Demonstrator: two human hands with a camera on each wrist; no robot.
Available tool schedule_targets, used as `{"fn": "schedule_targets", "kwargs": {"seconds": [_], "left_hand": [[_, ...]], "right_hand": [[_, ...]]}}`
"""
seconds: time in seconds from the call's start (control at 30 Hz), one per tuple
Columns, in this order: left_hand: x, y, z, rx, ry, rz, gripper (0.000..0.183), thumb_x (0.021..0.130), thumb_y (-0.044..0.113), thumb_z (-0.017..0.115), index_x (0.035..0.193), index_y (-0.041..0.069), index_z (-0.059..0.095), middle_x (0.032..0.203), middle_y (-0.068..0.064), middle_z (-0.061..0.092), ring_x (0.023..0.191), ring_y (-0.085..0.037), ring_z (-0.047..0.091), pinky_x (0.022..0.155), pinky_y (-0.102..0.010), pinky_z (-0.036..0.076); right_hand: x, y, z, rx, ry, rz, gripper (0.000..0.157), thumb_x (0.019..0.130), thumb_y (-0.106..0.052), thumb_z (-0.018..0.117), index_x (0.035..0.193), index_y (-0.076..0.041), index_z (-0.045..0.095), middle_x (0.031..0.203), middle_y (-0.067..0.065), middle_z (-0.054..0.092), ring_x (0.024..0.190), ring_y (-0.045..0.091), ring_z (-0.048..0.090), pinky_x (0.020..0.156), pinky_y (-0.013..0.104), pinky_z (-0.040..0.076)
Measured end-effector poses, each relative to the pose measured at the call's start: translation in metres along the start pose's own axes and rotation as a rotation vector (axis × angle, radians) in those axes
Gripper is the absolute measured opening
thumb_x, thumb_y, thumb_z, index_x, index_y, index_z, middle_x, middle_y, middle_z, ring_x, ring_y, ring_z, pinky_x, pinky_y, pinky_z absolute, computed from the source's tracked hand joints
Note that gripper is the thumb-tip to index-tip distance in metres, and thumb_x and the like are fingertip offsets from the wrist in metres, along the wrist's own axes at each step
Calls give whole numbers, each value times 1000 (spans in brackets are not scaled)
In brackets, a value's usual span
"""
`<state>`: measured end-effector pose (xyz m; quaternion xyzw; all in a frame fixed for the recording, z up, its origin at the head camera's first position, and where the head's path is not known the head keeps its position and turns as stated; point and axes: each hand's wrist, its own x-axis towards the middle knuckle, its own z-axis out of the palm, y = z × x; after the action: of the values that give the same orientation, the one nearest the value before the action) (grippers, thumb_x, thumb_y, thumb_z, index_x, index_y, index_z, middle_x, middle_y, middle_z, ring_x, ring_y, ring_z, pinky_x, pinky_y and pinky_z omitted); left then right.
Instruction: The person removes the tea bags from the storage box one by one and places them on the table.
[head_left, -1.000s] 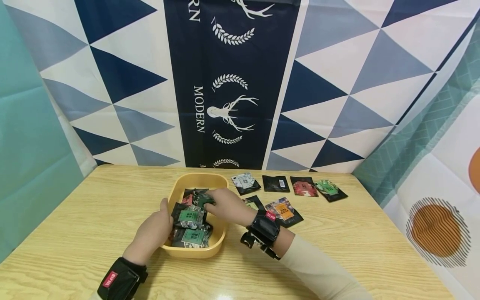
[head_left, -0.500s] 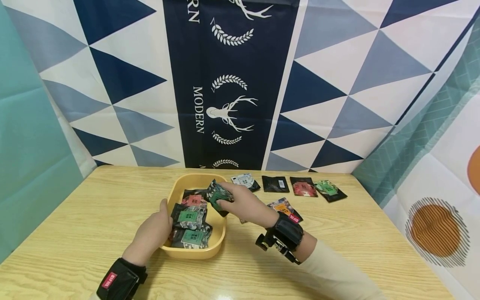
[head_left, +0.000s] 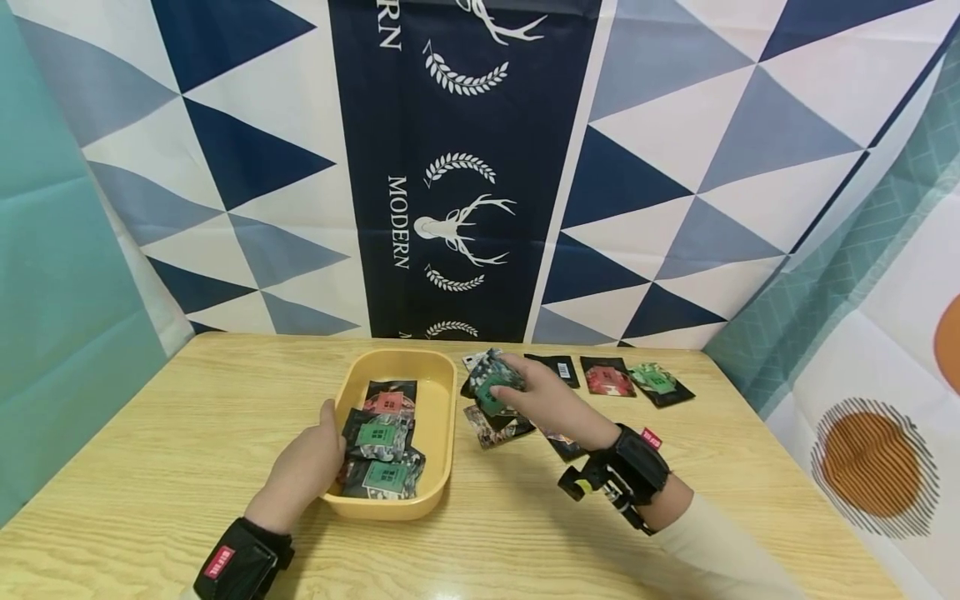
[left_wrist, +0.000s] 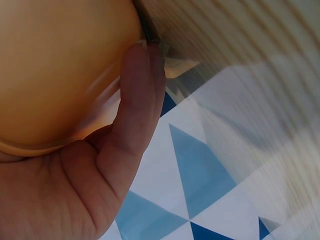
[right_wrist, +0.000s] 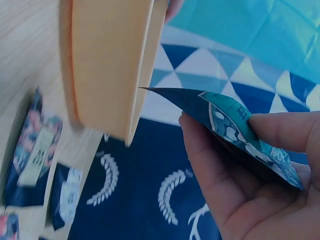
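My right hand [head_left: 557,402] pinches a small black sachet with a green label [head_left: 489,392], raised above the table to the right of the yellow plastic tub [head_left: 432,425]. In the right wrist view the thumb presses on the printed face of this sachet [right_wrist: 232,120], with fingers beneath. My left hand [head_left: 306,462] holds the tub by its left side; in the left wrist view its fingers [left_wrist: 137,100] lie along the outer wall. Inside the tub are a red-labelled sachet [head_left: 390,402] and two green-labelled sachets, one at the middle [head_left: 378,435] and one nearer [head_left: 386,477].
On the wooden table [head_left: 637,500], right of the tub, lie a black sachet with a white sticker [head_left: 562,369], a red one [head_left: 609,377] and a green one [head_left: 658,379]. Others, including a patterned sachet [head_left: 495,427], are partly hidden by my right hand. Patterned cloth [head_left: 465,167] hangs behind.
My right hand has lifted the green-labelled sachet out of the tub and carried it right, over the sachets on the table. The left hand stays at the tub's side.
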<state>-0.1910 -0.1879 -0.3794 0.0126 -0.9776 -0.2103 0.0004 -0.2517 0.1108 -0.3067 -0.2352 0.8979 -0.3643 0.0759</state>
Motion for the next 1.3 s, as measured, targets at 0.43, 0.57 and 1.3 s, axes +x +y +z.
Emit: {"fn": "schedule_targets", "kwargs": {"seconds": [0.43,0.57,1.3], "left_hand": [[1,2,0,-7,-13,-20,61,96,11,37,142,-15,7,58,-6,53,47,-15,49,43,-27,34],[2,1,0,-1,-6,-15,61,96,11,37,142,-15,8,58,-6,53,47,-15,49,42,-27,33],[1,0,0,13,-3,0,60,96,11,37,141,-16,8,57,-6,52,46,-15,48,42,-27,32]], "right_hand": [[-26,49,-51,-55,16,80,56,96,-30,50,143,-4,34,143,24,37,102,35,57,80,40,43],[-35,66,-67,-93,30,104,55,95,-29,51,141,-1,37,142,27,36,113,40,50,85,43,43],[-50,154,-103,-111,-48,187,37,89,-17,60,119,3,52,116,22,55,97,28,58,77,35,47]]}}
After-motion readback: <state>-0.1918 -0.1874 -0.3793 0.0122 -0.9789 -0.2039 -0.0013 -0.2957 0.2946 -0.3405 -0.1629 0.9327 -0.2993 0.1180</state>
